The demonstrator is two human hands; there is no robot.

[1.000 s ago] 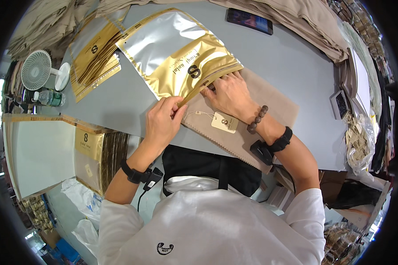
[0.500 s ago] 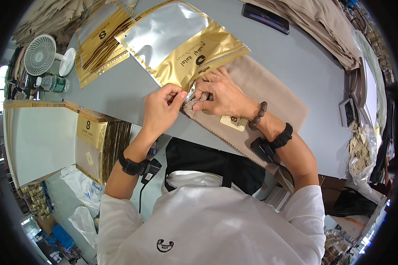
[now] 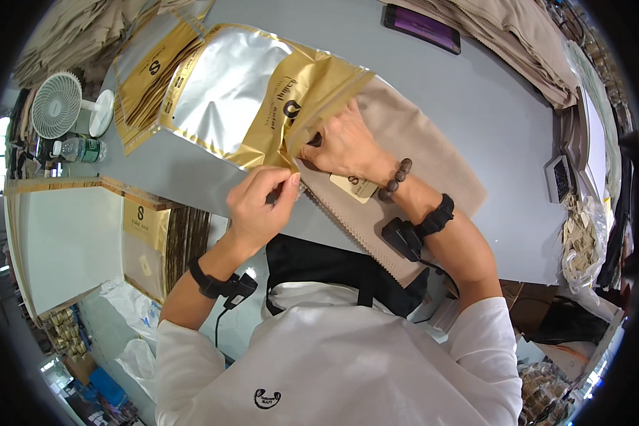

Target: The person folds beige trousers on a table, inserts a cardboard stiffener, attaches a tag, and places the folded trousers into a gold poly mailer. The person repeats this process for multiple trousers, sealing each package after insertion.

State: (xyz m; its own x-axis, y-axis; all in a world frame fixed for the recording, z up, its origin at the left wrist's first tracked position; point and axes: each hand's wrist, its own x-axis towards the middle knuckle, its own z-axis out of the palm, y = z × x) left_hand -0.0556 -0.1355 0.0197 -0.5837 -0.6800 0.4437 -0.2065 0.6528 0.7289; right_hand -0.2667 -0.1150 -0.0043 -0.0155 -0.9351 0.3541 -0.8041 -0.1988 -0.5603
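Observation:
A gold-and-silver plastic bag [image 3: 227, 89] lies tilted on the table, its mouth turned toward me and lifted open. At the near corner of that mouth, my left hand [image 3: 259, 209] pinches the bag's edge. My right hand [image 3: 353, 142] reaches into the opening, closed on the end of a folded beige cloth [image 3: 422, 167]; the bag's gold flap hides its fingertips. The cloth has a zigzag-cut edge and stretches to the right under my right wrist. A cream paper tag [image 3: 355, 187] rests on it just below that hand.
More gold bags [image 3: 153, 74] are stacked at the back left, near a white fan [image 3: 57, 105] and a water bottle [image 3: 79, 150]. A phone [image 3: 422, 28] lies at the back. Beige cloth [image 3: 522, 50] is piled at the far right. An open box [image 3: 64, 241] holds upright filled bags [image 3: 145, 245].
The bag has shifted left and its mouth has lifted over my right fingers. My right hand has gone deeper inside with the cloth end. My left hand has moved slightly nearer to me.

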